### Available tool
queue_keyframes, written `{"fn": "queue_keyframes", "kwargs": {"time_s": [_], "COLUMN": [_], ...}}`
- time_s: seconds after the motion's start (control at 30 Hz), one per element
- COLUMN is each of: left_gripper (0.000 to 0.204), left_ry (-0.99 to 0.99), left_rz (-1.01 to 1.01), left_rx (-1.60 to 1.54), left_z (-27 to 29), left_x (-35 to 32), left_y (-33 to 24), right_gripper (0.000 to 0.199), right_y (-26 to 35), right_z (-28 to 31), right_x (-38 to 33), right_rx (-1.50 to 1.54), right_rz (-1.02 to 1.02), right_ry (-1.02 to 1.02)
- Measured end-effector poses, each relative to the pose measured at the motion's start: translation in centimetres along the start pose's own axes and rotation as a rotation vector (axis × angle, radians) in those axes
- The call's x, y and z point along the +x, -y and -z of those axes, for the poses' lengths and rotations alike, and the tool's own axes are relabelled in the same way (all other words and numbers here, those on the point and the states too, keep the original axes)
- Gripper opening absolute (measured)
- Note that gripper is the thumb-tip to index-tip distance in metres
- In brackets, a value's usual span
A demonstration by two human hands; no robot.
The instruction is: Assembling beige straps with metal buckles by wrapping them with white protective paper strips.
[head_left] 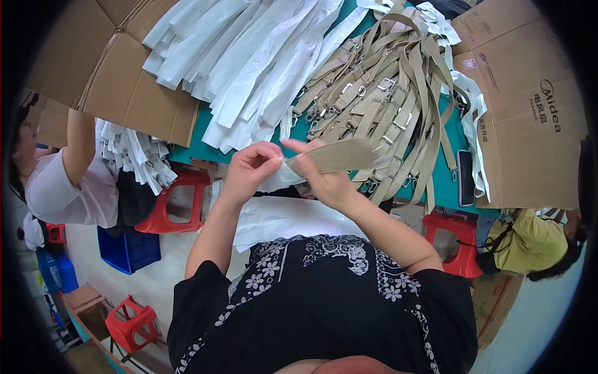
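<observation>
Strap: flat khaki woven strap [339, 156], centre frame, mouth of thin clear plastic sleeve [280, 176] at its end.
Right hand [324, 177]: closed around strap.
Left hand [249, 168]: fingers pinching sleeve.
Table: teal table [199, 149]; strap heap with metal buckles [386, 93] upper right, white sleeves pile [249, 56] upper centre.
Surroundings: cardboard boxes [529, 106], red stools [180, 202].

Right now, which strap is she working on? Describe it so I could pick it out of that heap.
Start at the teal table with its heap of khaki straps. Below the heap's near edge, the person's right hand holds one folded khaki strap. Unlike the others, it is lifted off the table, with the left hand pulling a clear bag at its end.
</observation>
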State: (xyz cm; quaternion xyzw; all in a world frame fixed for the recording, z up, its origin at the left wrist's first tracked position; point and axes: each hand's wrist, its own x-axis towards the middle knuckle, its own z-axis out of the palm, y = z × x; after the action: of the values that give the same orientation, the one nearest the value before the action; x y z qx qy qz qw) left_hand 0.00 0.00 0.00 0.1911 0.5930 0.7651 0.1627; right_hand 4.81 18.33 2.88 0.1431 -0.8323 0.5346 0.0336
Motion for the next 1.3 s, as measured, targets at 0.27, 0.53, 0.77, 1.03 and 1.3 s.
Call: {"fn": "queue_keyframes", "kwargs": {"time_s": [0.27,0.53,0.77,1.03,1.3], "left_gripper": [0.005,0.005,0.045,0.035,0.028], "left_ry": [-0.096,-0.115,0.159,0.422,0.590], "left_rz": [0.129,-0.111,0.100,0.663,0.391], "left_rx": [0.028,0.094,-0.107,0.579,0.957], "left_z": [0.9,-0.4,2.9,7.6,3.5], "left_x": [-1.0,-0.3,-0.7,-5.6,-8.9], "left_y": [1.6,0.4,1.8,1.7,10.2], "right_gripper": [0.020,0.023,0.022,0.032,0.037], "right_y": [1.5,-0.6,1.6,-2.9,-21.1], "right_z": [1.8,-2.2,1.0,21.7,14.8], "right_x": [-0.7,-0.8,0.2,-13.8,-42.3], "right_rx": [0.393,0.507,1.093,0.742,0.303], "right_rz": [-0.102,-0.331,-0.520,-0.275,-1.139], "right_ry": [-0.370,-0.084,-0.132,-0.867,-1.179]}}
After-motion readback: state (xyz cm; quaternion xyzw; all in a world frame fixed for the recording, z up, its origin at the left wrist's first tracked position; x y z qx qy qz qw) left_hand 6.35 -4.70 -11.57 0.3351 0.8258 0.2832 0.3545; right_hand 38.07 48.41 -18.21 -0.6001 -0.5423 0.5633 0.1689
